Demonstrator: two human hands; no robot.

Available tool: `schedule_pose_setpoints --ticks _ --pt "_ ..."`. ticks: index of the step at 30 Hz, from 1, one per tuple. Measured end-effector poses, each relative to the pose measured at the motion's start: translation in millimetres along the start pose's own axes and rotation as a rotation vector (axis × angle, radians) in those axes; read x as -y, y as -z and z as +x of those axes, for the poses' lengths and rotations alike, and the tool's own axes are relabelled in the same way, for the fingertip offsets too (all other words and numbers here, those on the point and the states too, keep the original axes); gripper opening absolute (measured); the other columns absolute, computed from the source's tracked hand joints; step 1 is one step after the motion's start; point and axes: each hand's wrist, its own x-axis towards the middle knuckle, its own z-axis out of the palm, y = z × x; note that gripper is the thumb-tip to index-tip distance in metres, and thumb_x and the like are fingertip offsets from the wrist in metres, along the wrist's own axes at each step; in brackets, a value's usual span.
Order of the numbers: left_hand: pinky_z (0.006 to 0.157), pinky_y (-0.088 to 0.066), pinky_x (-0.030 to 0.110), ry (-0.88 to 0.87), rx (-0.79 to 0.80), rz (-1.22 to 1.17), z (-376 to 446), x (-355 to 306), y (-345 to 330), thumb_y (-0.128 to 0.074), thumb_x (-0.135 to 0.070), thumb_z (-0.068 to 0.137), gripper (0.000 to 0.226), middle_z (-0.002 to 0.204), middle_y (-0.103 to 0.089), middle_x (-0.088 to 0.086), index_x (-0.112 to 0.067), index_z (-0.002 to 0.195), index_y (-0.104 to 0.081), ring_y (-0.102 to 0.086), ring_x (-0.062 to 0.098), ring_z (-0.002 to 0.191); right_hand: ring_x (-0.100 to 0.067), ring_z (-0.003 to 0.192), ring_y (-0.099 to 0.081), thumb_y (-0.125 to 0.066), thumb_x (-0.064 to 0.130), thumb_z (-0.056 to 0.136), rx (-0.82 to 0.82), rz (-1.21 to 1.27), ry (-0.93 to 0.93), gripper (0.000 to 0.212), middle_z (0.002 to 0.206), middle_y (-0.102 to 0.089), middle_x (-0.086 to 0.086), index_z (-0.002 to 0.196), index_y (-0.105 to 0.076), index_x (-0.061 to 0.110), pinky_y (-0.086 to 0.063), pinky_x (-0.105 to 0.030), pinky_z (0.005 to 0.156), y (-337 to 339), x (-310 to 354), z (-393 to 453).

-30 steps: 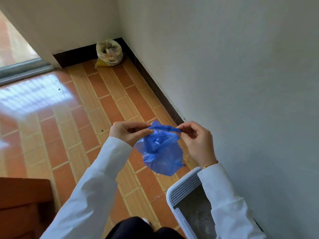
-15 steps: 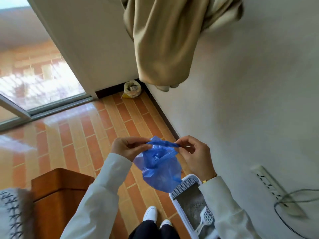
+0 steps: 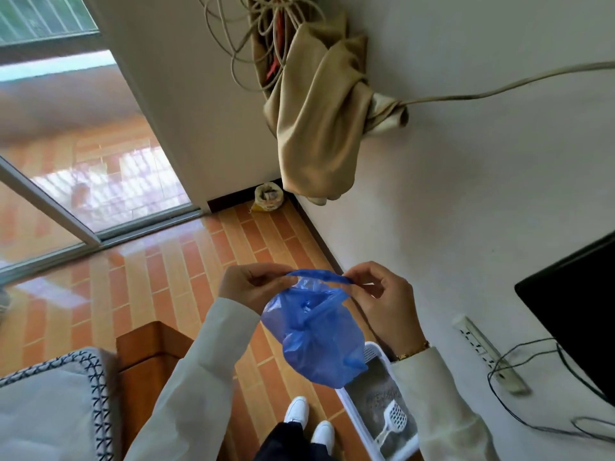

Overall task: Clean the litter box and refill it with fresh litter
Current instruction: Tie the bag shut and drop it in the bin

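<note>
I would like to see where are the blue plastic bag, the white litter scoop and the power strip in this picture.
blue plastic bag (image 3: 319, 347): head view, on the bag's bulging lower body.
white litter scoop (image 3: 396, 418): head view, on the slotted scoop head, lying in the litter box.
power strip (image 3: 486, 352): head view, on its white casing, against the wall.

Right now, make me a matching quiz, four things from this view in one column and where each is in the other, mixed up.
1. bag
2. scoop
3. power strip
4. cloth

A. hanging on the wall
B. lying in the litter box
C. low against the wall, right
D. pinched between left hand and right hand

Pairs: 1-D, 2-B, 3-C, 4-A
</note>
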Motion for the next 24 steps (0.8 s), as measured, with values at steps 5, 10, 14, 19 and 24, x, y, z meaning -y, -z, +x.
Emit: schedule_pose_setpoints --ticks 5,10,14,19,24 --pt "0.07 -0.056 0.022 -0.012 -0.053 0.008 -12 -7 1 -0.078 -0.002 0.069 0.036 0.069 -0.073 -0.009 -0.038 0.064 -0.075 -0.067 0.011 0.065 0.001 0.079 -0.065 -0.072 0.021 0.081 0.019 0.017 0.014 0.018 0.077 -0.067 0.029 0.083 -0.062 0.036 -0.05 -0.007 0.07 0 4 -2" --pt "0.068 -0.055 0.018 -0.022 -0.104 0.034 -8 -4 12 -0.077 -0.003 0.071 0.029 0.067 -0.072 -0.014 -0.032 0.071 -0.074 -0.066 0.007 0.064 0.006 0.077 -0.064 -0.071 0.018 0.082 0.064 0.037 0.033 0.021 0.076 -0.065 0.028 0.081 -0.061 0.036 -0.047 -0.003 0.066 -14 10 15" --pt "0.072 -0.056 0.022 -0.002 -0.185 0.059 8 2 29 -0.077 -0.005 0.071 0.022 0.065 -0.071 -0.019 -0.026 0.075 -0.073 -0.066 0.007 0.064 0.004 0.078 -0.064 -0.07 0.016 0.083 0.142 0.045 0.039 0.02 0.08 -0.067 0.02 0.082 -0.061 0.034 -0.046 -0.003 0.065 -33 13 44" --pt "0.072 -0.055 0.018 0.007 -0.272 0.089 44 16 64 -0.077 -0.009 0.072 0.022 0.066 -0.07 -0.022 -0.03 0.075 -0.072 -0.067 0.007 0.067 0.005 0.079 -0.064 -0.068 0.012 0.085 0.279 0.05 0.047 0.021 0.08 -0.067 0.021 0.082 -0.062 0.032 -0.046 -0.002 0.064 -72 17 100" --pt "0.072 -0.055 0.021 0.029 -0.382 0.024 90 28 117 -0.078 -0.008 0.071 0.025 0.067 -0.072 -0.016 -0.032 0.071 -0.073 -0.067 0.007 0.065 -0.005 0.083 -0.066 -0.067 0.011 0.085 0.405 0.031 0.087 0.015 0.085 -0.07 0.012 0.089 -0.065 0.026 -0.052 -0.012 0.072 -133 26 171"
